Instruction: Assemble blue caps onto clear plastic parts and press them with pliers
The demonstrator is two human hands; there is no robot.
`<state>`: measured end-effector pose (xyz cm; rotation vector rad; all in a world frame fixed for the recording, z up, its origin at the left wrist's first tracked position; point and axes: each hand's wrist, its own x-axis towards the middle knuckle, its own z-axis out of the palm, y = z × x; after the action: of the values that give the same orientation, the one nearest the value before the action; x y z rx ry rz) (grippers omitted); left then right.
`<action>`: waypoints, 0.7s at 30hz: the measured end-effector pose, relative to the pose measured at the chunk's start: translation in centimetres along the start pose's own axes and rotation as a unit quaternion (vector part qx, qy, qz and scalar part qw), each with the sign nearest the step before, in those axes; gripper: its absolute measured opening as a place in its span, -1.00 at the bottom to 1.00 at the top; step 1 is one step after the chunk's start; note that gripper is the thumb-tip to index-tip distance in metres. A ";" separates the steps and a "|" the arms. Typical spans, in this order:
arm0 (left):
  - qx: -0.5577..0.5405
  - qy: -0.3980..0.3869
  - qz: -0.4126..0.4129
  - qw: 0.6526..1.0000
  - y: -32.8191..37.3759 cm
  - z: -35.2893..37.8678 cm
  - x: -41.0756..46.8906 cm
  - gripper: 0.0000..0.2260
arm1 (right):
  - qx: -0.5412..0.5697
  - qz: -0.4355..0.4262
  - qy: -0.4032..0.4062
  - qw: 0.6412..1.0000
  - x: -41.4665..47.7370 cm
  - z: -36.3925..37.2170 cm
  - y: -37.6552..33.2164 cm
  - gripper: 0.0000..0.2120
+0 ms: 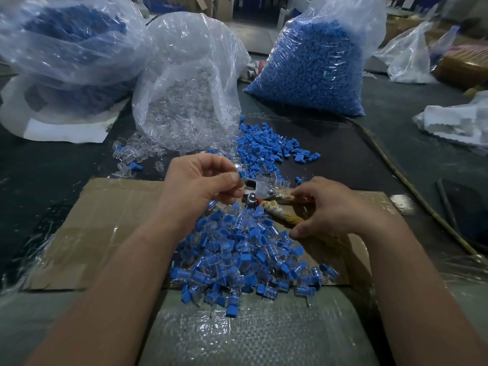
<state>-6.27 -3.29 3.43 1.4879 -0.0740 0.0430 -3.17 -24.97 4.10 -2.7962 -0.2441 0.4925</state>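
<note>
Our left hand (200, 183) pinches a blue cap (240, 173) at the pliers (260, 190), gripped by our right hand (335, 207), apparently to line it up for pressing.

Half-seen things
The right hand (340, 210) covers the handle ends of the pliers (260, 190); the far-left bag (66, 48) is cut off at the top.
</note>
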 end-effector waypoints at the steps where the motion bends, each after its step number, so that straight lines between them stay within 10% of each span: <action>1: -0.001 0.001 -0.001 1.000 0.0 0.0 0.0 -0.91 | -0.011 -0.005 0.008 1.000 0.0 -0.1 -0.2 -0.40; 8: -0.008 0.023 -0.006 1.000 0.0 0.1 0.1 -0.89 | -0.100 -0.012 0.121 0.988 0.5 1.3 -0.8 -0.86; 21: 0.001 0.048 0.017 0.999 0.5 0.2 -0.1 -0.85 | 0.056 -0.130 0.207 0.968 -0.5 1.8 -1.7 -0.72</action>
<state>-6.37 -3.49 3.90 1.4848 -0.0206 0.1424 -4.47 -23.03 3.14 -2.6231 -0.4634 -0.1370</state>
